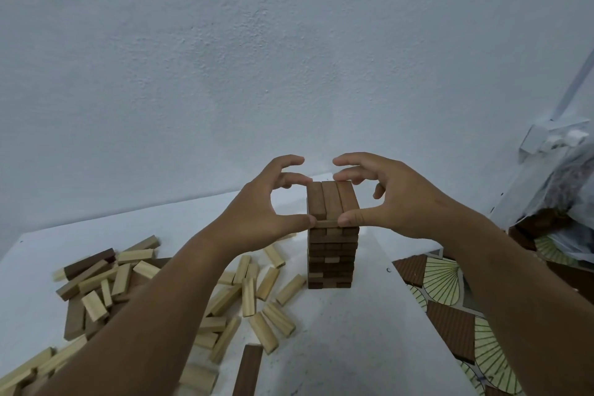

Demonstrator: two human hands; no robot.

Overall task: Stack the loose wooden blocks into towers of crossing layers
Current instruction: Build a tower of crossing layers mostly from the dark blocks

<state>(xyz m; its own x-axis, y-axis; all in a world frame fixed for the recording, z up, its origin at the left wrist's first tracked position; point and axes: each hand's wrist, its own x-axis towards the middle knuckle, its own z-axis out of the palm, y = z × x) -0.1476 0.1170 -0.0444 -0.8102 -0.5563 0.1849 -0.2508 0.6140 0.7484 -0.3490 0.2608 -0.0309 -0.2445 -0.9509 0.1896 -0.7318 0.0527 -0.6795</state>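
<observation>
One white table (pixel 337 347), its right edge running diagonally toward a fan-patterned floor (pixel 450 283), its far edge meeting a pale wall (pixel 257 58). One dark wooden tower (pixel 332 254) stands near the table's far right part, three blocks across its top layer, bare table in front of it. Many loose blocks (pixel 257 296), pale and dark, too heaped to count, lie left of it. Two hands: left hand (pixel 263 206) and right hand (pixel 395 196), fingers curled, thumbs and fingertips pinching the top layer's ends.
</observation>
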